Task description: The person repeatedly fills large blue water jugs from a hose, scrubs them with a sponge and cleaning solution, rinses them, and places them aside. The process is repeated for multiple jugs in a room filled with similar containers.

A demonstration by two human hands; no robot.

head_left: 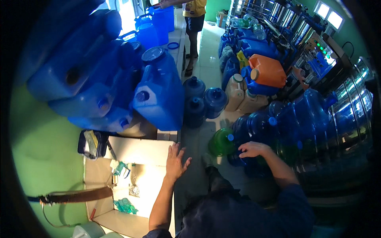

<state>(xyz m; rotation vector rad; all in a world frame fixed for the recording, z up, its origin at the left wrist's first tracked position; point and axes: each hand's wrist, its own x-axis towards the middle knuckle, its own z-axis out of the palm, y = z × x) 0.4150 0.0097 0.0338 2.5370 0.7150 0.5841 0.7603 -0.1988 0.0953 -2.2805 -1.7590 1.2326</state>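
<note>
My left hand [176, 162] is open, fingers spread, at the right edge of a pale tiled basin [137, 148]. Nothing is in it; whether it rests on the edge I cannot tell. My right hand [254, 150] hangs over the large blue water bottles [254, 129] on the right, its fingers loosely bent and apart, holding nothing. Just left of its fingertips stands a round green bottle [219, 143] with a blue cap. I cannot tell if the right hand touches a bottle. Inside the basin lie a drain strainer [134, 190] and green netting [125, 206].
Blue jerrycans [160, 89] are stacked at left. Three blue bottles [215, 102] stand ahead on the tiled floor, near cream jugs [235, 93] and an orange jerrycan [266, 70]. Steel tanks and a lit control panel [323, 49] line the right. Another person [194, 23] stands at the back.
</note>
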